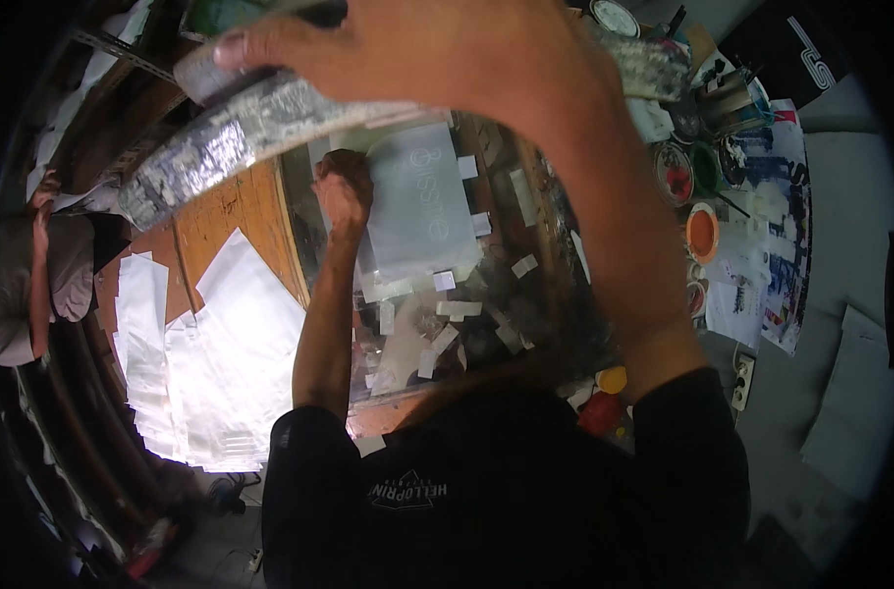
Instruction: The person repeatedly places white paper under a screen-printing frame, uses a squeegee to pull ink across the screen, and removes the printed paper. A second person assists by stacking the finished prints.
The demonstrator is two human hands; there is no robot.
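I have the right hand clasping the taped frame, raised toward the far edge of the bench: likely stiff, weighty, best held mid-rim. Left hand meets the thin sheet; its grip I cannot tell.

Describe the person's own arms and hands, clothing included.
Black short sleeves belong to a black shirt with a pale print on it. Both forearms are bare below them. No glove, watch or bracelet shows on the left hand or the right hand.
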